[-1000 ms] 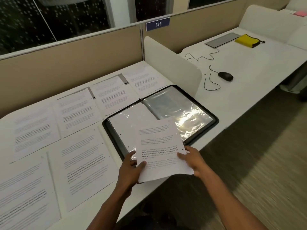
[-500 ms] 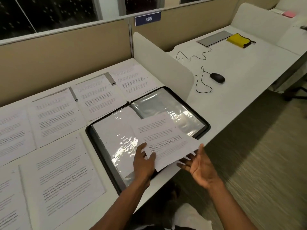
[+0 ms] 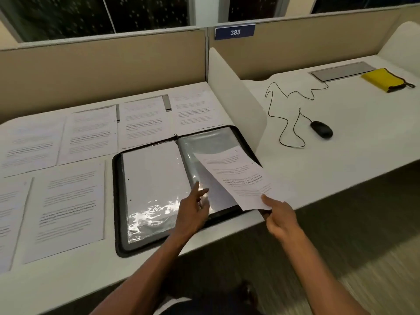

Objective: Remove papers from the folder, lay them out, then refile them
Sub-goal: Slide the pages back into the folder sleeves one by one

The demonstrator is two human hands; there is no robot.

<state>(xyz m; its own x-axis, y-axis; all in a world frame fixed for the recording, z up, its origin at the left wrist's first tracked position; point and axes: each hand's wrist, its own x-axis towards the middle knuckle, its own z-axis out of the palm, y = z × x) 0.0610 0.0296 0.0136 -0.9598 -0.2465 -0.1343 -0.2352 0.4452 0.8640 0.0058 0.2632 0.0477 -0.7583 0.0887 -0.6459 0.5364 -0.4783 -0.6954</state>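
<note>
Black-edged, the folder (image 3: 118,201) lay open near the desk (image 3: 341,155) front edge, its clear sleeves (image 3: 154,178) shiny. At its 3 o'clock side the right hand (image 3: 280,218) pinched a printed sheet (image 3: 241,178) by its near corner, tilted above the right sleeve. The left hand (image 3: 193,214) reached onto the sleeves, fingers straight. More papers (image 3: 68,205) lay flat from 9 to 12 o'clock.
</note>
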